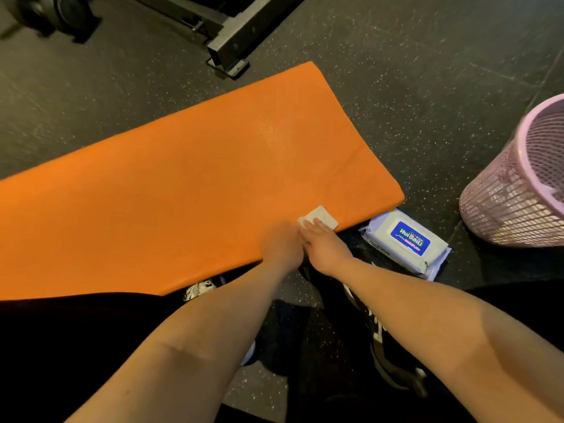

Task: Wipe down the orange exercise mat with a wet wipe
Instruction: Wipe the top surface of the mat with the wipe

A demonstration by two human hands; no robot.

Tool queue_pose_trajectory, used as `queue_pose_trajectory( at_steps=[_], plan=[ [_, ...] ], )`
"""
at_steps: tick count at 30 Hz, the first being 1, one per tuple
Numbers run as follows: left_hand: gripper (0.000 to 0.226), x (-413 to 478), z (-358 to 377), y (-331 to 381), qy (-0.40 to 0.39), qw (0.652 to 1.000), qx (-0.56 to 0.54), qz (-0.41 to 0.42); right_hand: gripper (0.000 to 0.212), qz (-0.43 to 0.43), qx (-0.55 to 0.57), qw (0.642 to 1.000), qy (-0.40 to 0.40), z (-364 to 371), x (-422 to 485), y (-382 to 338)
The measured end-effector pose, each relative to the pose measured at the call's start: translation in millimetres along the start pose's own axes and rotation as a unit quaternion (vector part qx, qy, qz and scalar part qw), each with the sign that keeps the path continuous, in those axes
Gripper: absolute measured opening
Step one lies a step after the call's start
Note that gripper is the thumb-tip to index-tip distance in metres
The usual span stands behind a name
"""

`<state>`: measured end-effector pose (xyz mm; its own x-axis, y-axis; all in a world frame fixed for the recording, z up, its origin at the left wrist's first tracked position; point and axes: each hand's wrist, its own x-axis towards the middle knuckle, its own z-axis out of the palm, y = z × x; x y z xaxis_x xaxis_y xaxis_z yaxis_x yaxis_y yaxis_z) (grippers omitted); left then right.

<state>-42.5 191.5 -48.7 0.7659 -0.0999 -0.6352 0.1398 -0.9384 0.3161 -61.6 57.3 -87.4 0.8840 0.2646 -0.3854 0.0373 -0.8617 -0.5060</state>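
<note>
Orange exercise mat (189, 178) lay flat on the dark speckled floor (396, 87), running diagonally from the lower left toward the upper centre of the head view. Wet wipe (320, 215), a small folded white pad, sat on the mat close to its near edge, by the right-hand corner. Right hand (325, 244) rested on the wipe, fingers stretched out flat over it, not curled round it. Left hand (282, 244) was pressed up against the right one, on the mat just behind the wipe; its fingers were hidden, so cannot tell if it was clenched or relaxed. Wipes pack (406, 243), white with a blue label, lay on the floor just beside the mat's near right corner. Pink mesh basket (515, 190) stood well off to the right. Black metal frame (227, 36) stood on the floor beyond the mat's far end. Black-and-white shoes (387, 346) showed under the forearms.
</note>
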Motion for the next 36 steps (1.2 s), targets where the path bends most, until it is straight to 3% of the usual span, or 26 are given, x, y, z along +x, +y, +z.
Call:
queue_pose_trajectory(
  at_steps=[2,7,11,13,18,24,26,29,31,36],
  plan=[
    [0.051,-3,0,0,-0.006,1.0,0.002,0.001,0.052,0.004,-0.023,1.0,0.01,-8,-1,14],
    [0.052,-6,-4,8,-0.011,1.0,0.008,-0.012,0.056,0.122,-0.012,0.991,0.059,-14,-3,16],
    [0.054,-9,1,17,-0.01,1.0,0.002,-0.003,0.055,0.02,0.019,0.999,0.017,-4,-13,7],
    [0.056,-9,2,16,-0.005,1.0,0.003,0.0,0.054,0.014,-0.005,1.0,0.025,-11,-12,19],
    [0.05,-2,2,18,0.022,1.0,0.017,-0.001,0.059,0.171,-0.025,0.981,0.089,-31,-5,40],
    [0.048,7,6,27,0.034,0.999,0.021,0.027,0.055,0.014,0.012,0.999,0.026,-12,-7,21],
    [0.048,11,7,28,0.036,0.999,0.028,0.021,0.054,0.032,-0.019,0.999,0.031,-22,-3,31],
    [0.048,15,10,31,0.041,0.998,0.035,0.022,0.056,0.154,-0.039,0.984,0.079,-40,3,46],
    [0.047,18,11,34,0.045,0.998,0.034,0.027,0.057,0.18,-0.026,0.979,0.096,-41,7,43],
    [0.052,24,10,40,0.04,0.998,0.023,0.041,0.051,0.036,0.003,0.998,0.055,-22,2,29]
  ],
)
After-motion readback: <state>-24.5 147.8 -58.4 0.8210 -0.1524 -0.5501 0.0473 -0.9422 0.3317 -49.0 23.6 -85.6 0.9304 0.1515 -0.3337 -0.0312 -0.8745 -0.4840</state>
